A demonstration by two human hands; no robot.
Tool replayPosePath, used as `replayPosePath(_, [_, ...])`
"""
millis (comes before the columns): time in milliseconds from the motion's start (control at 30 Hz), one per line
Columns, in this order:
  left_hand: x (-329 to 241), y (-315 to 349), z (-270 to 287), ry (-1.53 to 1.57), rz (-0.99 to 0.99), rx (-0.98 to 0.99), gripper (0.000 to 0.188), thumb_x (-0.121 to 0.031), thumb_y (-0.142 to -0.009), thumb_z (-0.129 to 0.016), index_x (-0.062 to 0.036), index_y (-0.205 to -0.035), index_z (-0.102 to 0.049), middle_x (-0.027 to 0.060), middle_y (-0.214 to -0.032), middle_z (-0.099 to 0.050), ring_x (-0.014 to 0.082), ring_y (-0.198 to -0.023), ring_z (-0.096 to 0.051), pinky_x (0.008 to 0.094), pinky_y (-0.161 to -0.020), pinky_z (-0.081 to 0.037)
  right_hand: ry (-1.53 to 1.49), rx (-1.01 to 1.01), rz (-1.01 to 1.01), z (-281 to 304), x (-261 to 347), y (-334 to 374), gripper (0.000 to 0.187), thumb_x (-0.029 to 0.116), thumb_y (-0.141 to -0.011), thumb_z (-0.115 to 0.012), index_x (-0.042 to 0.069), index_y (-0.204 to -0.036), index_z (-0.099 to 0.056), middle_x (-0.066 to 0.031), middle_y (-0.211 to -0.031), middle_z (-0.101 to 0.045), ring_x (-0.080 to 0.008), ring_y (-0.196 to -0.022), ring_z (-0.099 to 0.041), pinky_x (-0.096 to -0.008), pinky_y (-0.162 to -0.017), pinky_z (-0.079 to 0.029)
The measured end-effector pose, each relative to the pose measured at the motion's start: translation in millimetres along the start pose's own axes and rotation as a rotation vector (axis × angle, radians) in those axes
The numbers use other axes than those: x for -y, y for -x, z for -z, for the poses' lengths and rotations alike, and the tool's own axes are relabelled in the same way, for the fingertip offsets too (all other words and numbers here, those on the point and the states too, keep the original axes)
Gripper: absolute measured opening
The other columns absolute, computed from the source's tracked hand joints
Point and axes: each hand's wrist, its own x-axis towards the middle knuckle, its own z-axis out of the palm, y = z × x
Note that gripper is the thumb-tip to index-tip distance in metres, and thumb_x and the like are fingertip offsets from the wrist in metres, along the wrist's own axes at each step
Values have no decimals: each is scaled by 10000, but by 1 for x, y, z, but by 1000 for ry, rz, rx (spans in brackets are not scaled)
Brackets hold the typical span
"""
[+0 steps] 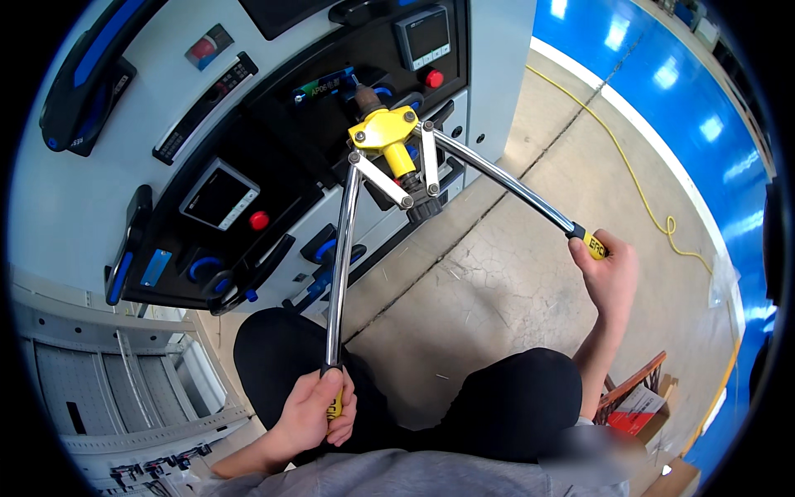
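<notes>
A two-handled lever riveter (385, 130) with a yellow head and long chrome arms is held up in front of me. Its arms are spread wide apart, and the nose end points away from me toward the cabinet's black panel. My left hand (310, 412) is closed round the black-and-yellow grip of the left arm, low over my leg. Out to the right, my right hand (611, 277) wraps the other yellow grip (595, 246). At the riveter's near end sits a dark knurled knob (425, 209). Whether the nose touches the panel I cannot tell.
A pale grey cabinet (505, 74) fills the upper left, with black panels, small screens, red buttons (259, 220) and protruding handles (128, 248). A yellow cord (625, 157) lies on the concrete floor at right. A cardboard box (658, 418) stands near my right arm.
</notes>
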Motion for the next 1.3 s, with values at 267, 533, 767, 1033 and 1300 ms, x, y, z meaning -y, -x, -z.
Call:
replayPosePath(267, [3, -6, -2, -59, -56, -36, 525, -540, -1096, -426, -50, -909, -446, 76, -542, -396, 166, -372, -377, 332, -380, -400, -67, -7, -4, -33, -12, -9, 582, 538, -763, -822, -3, -711, -613, -116, -522, -437, -227, -477, -432, -386, -494, -385])
replayPosePath(533, [7, -13, -10, -3, -51, 10, 533, -552, -1090, -429, -49, -915, -437, 84, -548, -395, 180, -388, -391, 348, -390, -411, -145, 17, 28, -28, -23, -25, 595, 525, -780, -820, -9, -693, -573, -87, -528, -399, -168, -499, -398, -367, -496, -369])
replayPosePath(767, [17, -21, -23, 51, -78, 42, 540, -563, -1088, -417, -52, -913, -438, 84, -543, -391, 186, -392, -396, 350, -397, -415, -48, -1, 61, -9, -17, -44, 611, 543, -772, -809, -5, -675, -556, -93, -517, -396, -185, -484, -389, -377, -491, -363])
replayPosePath(1033, [20, -26, -33, -20, -131, -22, 519, -536, -1099, -410, -54, -909, -444, 77, -537, -400, 176, -382, -400, 334, -385, -409, -92, 28, 66, -27, -18, -53, 578, 506, -777, -801, -12, -682, -563, -115, -519, -407, -205, -479, -384, -382, -491, -365])
replayPosePath(1300, [11, -29, -28, -80, -147, -70, 522, -550, -1096, -420, -56, -927, -442, 69, -549, -411, 161, -380, -405, 323, -391, -422, -181, 29, 109, -57, -29, -61, 557, 459, -796, -808, -17, -677, -543, -123, -528, -399, -217, -493, -352, -387, -486, -347])
